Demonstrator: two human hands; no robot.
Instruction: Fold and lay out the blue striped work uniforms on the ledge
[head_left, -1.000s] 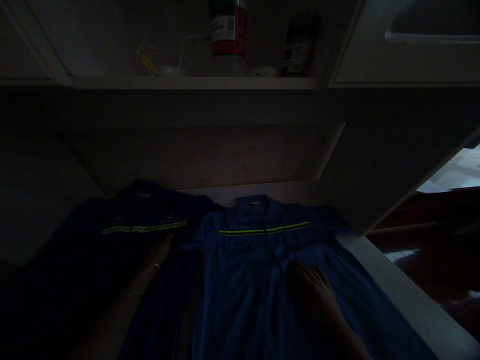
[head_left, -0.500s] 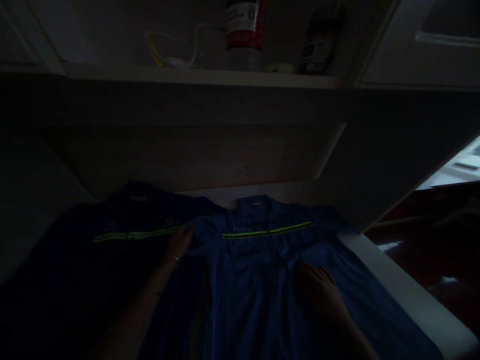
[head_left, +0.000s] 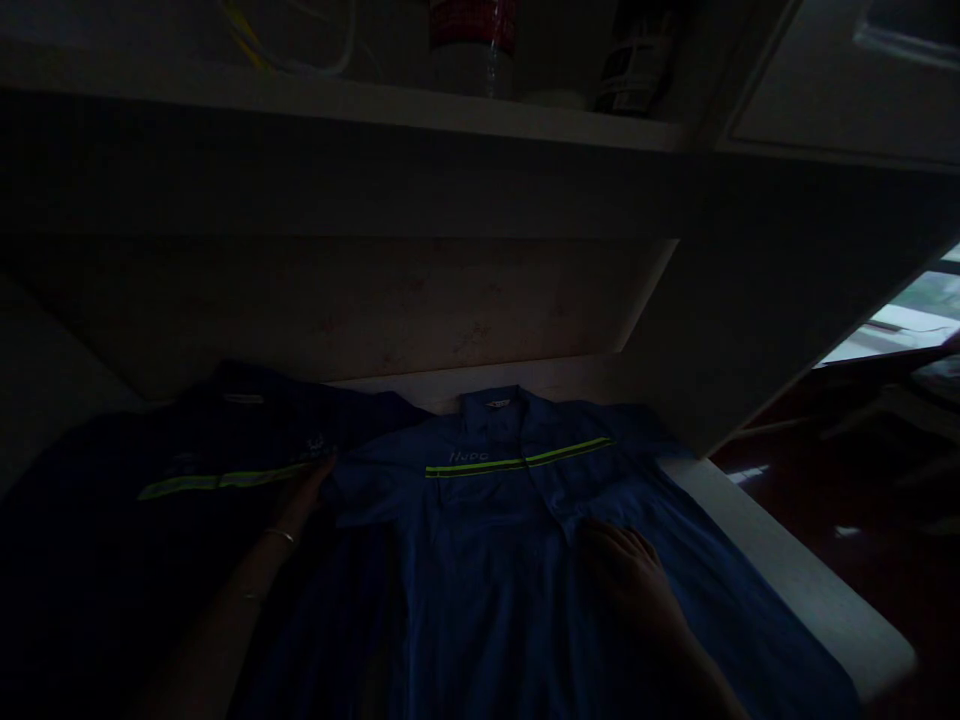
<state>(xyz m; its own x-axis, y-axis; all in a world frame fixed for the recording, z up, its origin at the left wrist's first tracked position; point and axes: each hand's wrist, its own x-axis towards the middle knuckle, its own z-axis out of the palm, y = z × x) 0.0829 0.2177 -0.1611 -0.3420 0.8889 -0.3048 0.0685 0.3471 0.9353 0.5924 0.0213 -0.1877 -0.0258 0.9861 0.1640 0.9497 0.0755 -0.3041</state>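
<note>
A blue short-sleeved work shirt (head_left: 480,540) with a yellow-green stripe across its chest lies spread out, collar away from me. My left hand (head_left: 306,492), bracelet on the wrist, is closed at the cuff of its left-hand sleeve (head_left: 367,480); dim light hides the fingertips. On the shirt's front, beside the button placket, rests my right hand (head_left: 626,565), its fingers side by side and slightly bent over the cloth. A darker navy shirt (head_left: 225,430) with a similar stripe lies to the left, partly under the blue sleeve and my left forearm.
A white surface (head_left: 780,560) carries both shirts and ends at a rounded edge on the right. Overhead runs a shelf (head_left: 360,100) with a red-labelled bottle (head_left: 472,65), a dark jar (head_left: 634,70) and a white cable (head_left: 341,60). Panels close in the back and sides.
My left hand has moved left, and the blue shirt's sleeve now reaches farther out over the navy shirt. My right hand stays on the shirt front. The view has tilted downward slightly.
</note>
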